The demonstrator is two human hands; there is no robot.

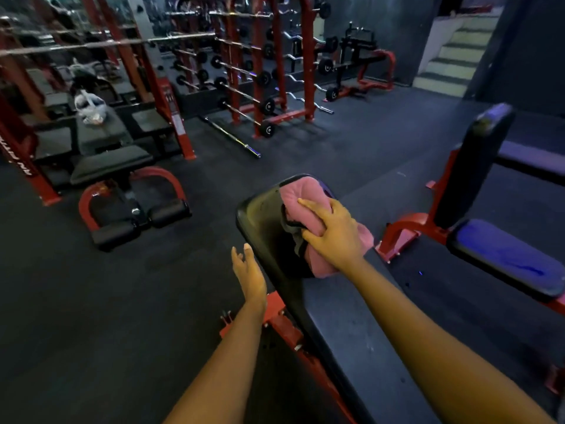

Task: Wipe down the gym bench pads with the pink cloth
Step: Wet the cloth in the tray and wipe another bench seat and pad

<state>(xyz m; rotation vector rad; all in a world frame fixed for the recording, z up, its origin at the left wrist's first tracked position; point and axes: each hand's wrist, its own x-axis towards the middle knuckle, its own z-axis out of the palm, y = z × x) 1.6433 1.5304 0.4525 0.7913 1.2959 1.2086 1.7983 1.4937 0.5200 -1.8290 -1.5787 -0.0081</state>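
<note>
Here, in the head view, a long black bench pad [260,215] ran from the lower right of the frame up toward the middle, and it serves as the reference for everything else. The pink cloth [301,191] lay bunched on the far, rounded end of the bench pad, draped over its top and right edge. The right hand [333,237] rested on top of the cloth, fingers spread and laid across the fabric, pressing it against the pad; the thumb was hidden, so it was unclear whether it tucked under the cloth. The left hand [249,273] was just beside the pad's left edge, below the cloth, fingers apart and nearly straight, holding nothing; contact with the pad could not be made out. Both forearms were bare.

Under the pad, at its left side, part of a red metal frame [275,313] showed. To the pad's right stood a second bench [504,258] with a seat lit blue and an upright back pad [480,166]. To the pad's left, across the dark floor [91,301], sat a low bench with foot rollers [113,163]. Beyond the pad's far end stood a red rack of barbells [263,71], with one loose barbell [229,136] lying on the floor before it. Further right of the rack, pale stairs [452,56] rose.
</note>
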